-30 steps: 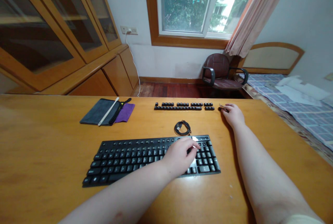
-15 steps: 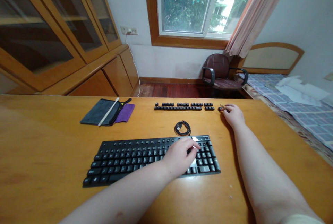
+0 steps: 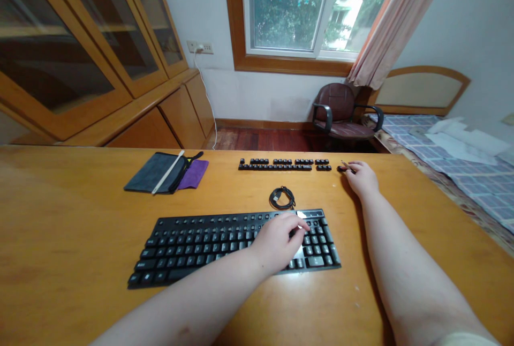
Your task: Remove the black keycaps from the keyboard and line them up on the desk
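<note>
A black keyboard [image 3: 193, 249] lies in front of me, some of its upper rows showing bare key stems. My left hand [image 3: 281, 241] rests over its right part, beside the number pad, with thumb and forefinger apart and nothing seen between them. Far right on the table, my right hand [image 3: 359, 177] pinches a thin, slim tool [image 3: 346, 164] whose kind is too small to tell. Its tip is at a small black keycap [image 3: 341, 168] on the wood. To the left of that stand removed keycaps [image 3: 277, 167], lined up in two rows.
A coiled black USB cable [image 3: 276, 205] lies behind the keyboard. Farther left are a grey pouch [image 3: 146, 174], a pale stick [image 3: 167, 173] across it and a purple cloth [image 3: 195, 174]. Beyond the table [image 3: 72, 228] stand a brown armchair [image 3: 337, 107] and a bed [image 3: 461, 158].
</note>
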Tool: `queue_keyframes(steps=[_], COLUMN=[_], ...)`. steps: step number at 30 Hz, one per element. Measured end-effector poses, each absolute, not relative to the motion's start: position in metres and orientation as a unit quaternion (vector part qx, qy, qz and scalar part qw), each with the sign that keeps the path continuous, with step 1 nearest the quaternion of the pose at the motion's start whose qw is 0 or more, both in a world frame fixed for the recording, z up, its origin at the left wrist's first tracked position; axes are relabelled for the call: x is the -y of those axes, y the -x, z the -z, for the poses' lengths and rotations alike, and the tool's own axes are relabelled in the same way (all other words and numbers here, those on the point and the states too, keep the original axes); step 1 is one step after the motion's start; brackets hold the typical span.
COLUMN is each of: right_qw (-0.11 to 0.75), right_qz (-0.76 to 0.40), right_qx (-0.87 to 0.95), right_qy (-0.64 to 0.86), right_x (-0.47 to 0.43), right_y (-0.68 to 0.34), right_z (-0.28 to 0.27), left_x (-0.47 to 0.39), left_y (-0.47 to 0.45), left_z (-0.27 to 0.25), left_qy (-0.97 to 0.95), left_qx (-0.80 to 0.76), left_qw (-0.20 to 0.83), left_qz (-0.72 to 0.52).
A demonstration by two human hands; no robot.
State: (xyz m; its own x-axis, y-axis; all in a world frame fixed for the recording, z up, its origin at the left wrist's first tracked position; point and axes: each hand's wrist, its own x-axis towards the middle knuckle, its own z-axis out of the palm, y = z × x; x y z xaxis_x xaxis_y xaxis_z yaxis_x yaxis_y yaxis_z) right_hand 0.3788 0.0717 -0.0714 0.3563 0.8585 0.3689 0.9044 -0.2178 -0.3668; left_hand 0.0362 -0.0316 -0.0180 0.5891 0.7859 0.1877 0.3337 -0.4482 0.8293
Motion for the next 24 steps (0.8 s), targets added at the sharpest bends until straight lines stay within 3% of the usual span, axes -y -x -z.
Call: queue_keyframes(steps=[24], right_qw=[0.271], right_qz=[0.028], right_qx=[0.568], right_qy=[0.777], right_x=[-0.0738], right_y=[-0.3803], right_z=[0.074], left_x=[0.0314], left_y=[-0.0364], left_z=[0.0191], left_qy=[-0.809], left_qx=[-0.348], left_qw=[0.385], left_qz=[-0.278])
